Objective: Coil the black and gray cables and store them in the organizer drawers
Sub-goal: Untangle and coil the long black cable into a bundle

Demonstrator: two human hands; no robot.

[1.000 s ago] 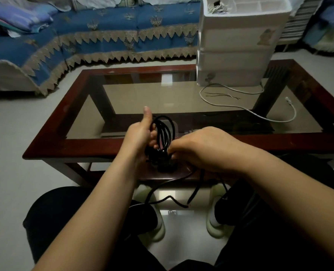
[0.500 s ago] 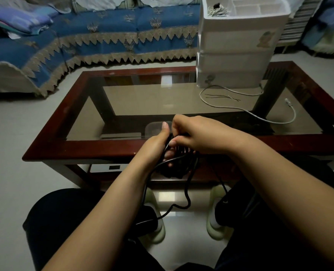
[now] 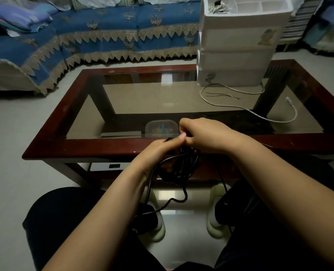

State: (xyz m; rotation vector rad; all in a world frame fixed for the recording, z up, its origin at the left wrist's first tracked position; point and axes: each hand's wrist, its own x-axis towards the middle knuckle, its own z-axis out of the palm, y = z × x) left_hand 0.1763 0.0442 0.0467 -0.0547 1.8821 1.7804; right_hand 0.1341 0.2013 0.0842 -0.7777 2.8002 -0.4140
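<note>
Both hands meet over the near rail of the glass-topped table (image 3: 80,147). Left hand (image 3: 158,151) has thumb and fingers curled round the gathered loops of the black cable (image 3: 179,167); the bundle hangs directly beneath both hands, in front of the table edge. Right hand (image 3: 203,133) is curled, fingertips pinching the cable at the top of the bundle, touching the left thumb. One loose strand drops from the bundle along the left wrist, curves between the knees and runs down toward the shoes (image 3: 215,218); its far end is not resolvable. Gray cable (image 3: 248,111) lies loose on the glass, looping from the base of the white organizer (image 3: 238,55) to a plug near the right rail, well apart from the hands. Small wire scraps lie inside that loop. Organizer drawers appear closed; the top tray holds a small tangle of wires. Against 1.0 s ago: loops then stood upright above the left hand with its thumb raised; now they hang below and the thumb is folded in. Right hand has moved from beside the bundle to above it. Gray cable unchanged
</note>
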